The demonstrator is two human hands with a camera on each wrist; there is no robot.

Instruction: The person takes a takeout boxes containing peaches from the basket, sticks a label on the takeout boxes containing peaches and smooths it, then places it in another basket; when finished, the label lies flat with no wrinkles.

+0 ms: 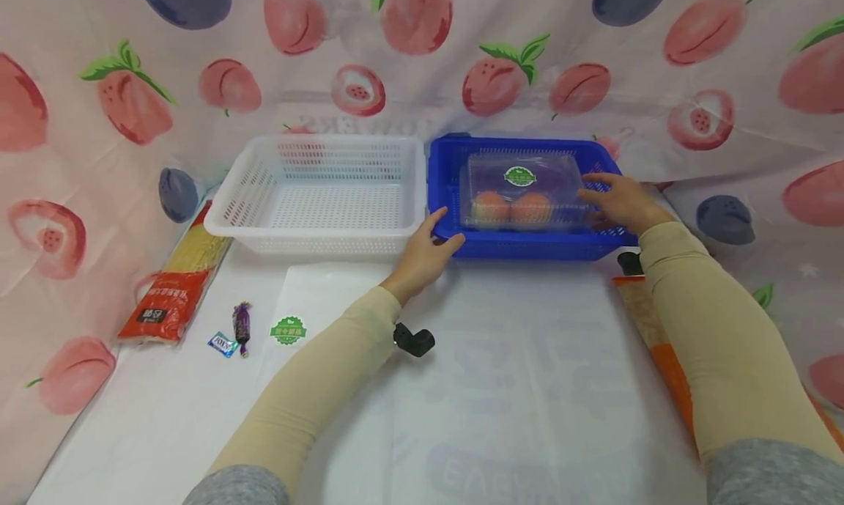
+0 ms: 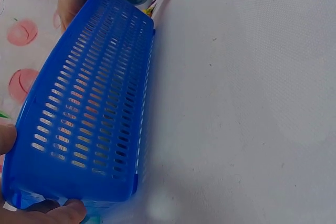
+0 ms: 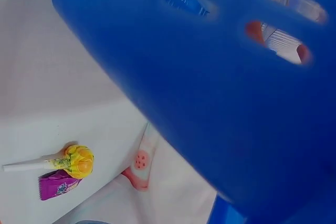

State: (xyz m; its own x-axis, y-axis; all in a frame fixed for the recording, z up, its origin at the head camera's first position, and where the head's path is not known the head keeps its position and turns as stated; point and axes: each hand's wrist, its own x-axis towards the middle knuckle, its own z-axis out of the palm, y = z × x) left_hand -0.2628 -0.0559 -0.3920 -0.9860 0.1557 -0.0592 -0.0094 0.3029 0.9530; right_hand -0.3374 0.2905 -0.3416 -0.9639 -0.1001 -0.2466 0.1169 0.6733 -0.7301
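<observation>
A clear plastic box point(image 1: 521, 168) with a green round label and two red-yellow round fruits point(image 1: 511, 208) lies inside the blue perforated basket point(image 1: 527, 245). My left hand point(image 1: 422, 254) grips the basket's near left corner, thumb on the front rim and fingers at the end wall. The same basket point(image 2: 94, 93) fills much of the left wrist view. At the basket's right end my right hand point(image 1: 623, 203) reaches over the rim, its fingers spread and extended to the right end of the box. In the right wrist view the basket wall point(image 3: 210, 93) hides most of that hand.
A white perforated basket point(image 1: 316, 245) stands on the left. Beside it lie a red-and-yellow packet point(image 1: 171, 292), a purple wrapped candy point(image 1: 242, 327), a small blue packet point(image 1: 223, 344) and a green sticker point(image 1: 288, 330). A lollipop point(image 3: 79, 161) shows near the right wrist. An orange bag point(image 1: 666, 358) lies right.
</observation>
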